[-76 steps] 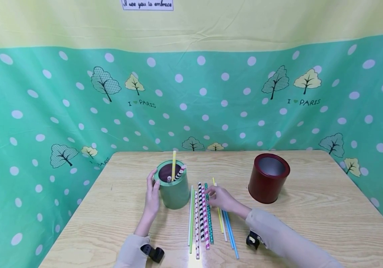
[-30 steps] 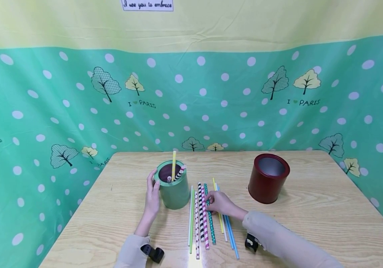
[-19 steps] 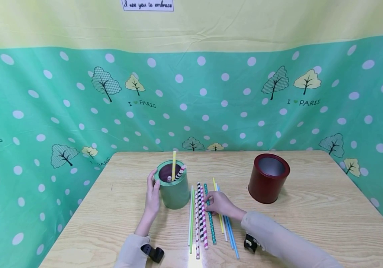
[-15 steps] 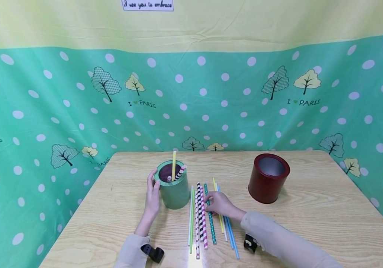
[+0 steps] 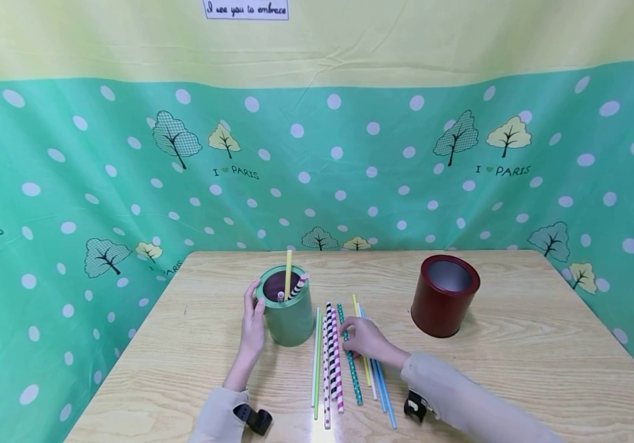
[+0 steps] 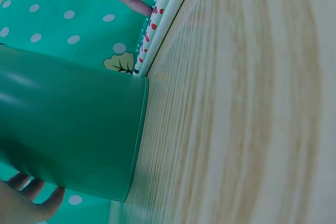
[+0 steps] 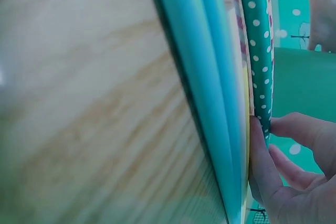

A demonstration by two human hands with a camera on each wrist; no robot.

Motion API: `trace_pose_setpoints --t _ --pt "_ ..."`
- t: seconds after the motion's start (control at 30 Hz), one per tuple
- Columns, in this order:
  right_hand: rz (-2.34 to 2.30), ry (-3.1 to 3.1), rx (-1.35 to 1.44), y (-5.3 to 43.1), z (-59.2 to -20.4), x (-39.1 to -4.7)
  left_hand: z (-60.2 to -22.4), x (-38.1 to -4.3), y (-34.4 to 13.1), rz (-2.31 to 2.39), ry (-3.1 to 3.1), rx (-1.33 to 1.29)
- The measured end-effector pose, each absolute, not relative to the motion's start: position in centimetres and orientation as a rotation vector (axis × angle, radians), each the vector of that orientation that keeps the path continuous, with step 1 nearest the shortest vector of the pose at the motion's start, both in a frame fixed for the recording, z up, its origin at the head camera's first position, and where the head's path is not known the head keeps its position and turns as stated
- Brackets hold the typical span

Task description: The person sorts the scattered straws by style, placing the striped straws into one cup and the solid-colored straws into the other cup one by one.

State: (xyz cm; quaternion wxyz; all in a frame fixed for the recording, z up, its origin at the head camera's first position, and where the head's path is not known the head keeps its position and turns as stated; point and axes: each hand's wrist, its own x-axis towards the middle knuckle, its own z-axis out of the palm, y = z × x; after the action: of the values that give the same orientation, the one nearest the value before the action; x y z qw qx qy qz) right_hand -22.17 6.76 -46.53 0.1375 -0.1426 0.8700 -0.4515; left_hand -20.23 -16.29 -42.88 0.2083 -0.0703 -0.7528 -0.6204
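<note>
My left hand (image 5: pixel 252 326) holds the upper left side of a green canister (image 5: pixel 290 323), fingers against its wall. Inside stand a yellow straw (image 5: pixel 288 274), a black-and-white striped straw (image 5: pixel 297 288) and other straw ends. Over a row of straws on the table, my right hand (image 5: pixel 371 339) pinches a teal straw with white dots (image 5: pixel 353 381) between thumb and fingers. In the right wrist view, the fingertips grip this teal straw (image 7: pixel 257 40) near one end. Left of it lie a pink striped straw (image 5: pixel 338 381), a black striped straw (image 5: pixel 332 344) and a red-dotted straw (image 5: pixel 326 394).
Light green straws (image 5: pixel 317 375) lie beside the canister. Right of my right hand are blue straws (image 5: pixel 385 394), a white one and a yellow straw (image 5: pixel 366 369). A dark red canister (image 5: pixel 443 301) stands at the right of the wooden table (image 5: pixel 527 344). A dotted curtain hangs behind.
My right hand has taken hold of the teal dotted straw, and its near end has swung right, away from the pink striped straw. The left hand stays on the green canister.
</note>
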Motion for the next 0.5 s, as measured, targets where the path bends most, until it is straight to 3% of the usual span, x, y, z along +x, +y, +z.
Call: trace_pose_setpoints --t 0.5 --pt "-1.442 2.508 -0.351 7.17 -46.25 -21.86 -42.93 -20.27 -16.26 -1.739 -2.082 -0.183"
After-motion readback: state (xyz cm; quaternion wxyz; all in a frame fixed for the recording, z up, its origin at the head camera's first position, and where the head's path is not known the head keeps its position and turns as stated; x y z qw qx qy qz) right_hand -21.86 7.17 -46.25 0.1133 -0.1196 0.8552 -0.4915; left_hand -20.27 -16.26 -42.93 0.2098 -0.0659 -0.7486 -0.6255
